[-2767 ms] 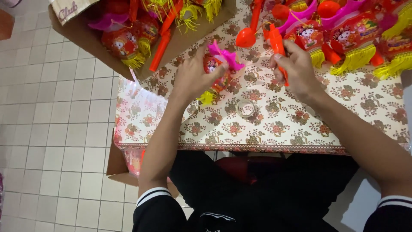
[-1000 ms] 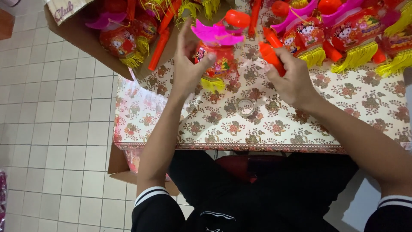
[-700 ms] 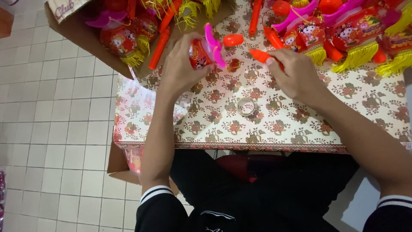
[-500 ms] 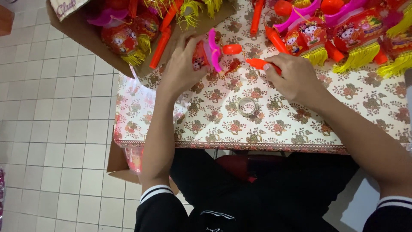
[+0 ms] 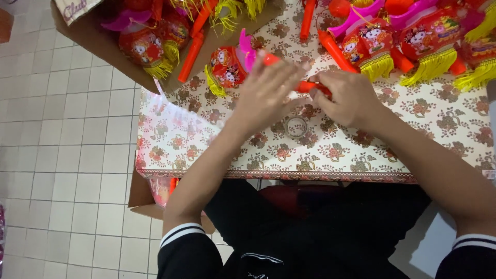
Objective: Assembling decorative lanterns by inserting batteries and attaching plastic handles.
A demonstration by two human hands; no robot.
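Little red lantern (image 5: 226, 67) with a pink top and yellow fringe lay on its side on the floral cloth; its orange stick (image 5: 305, 85) ran rightwards between both hands.

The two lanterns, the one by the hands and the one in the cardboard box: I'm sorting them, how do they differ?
The lantern by the hands lies alone on the flowered tablecloth; the lantern in the box lies among other lanterns and orange sticks. The first sits right beside the left hand; the boxed one is touched by no hand. Both are red, with a pink top and yellow fringe.
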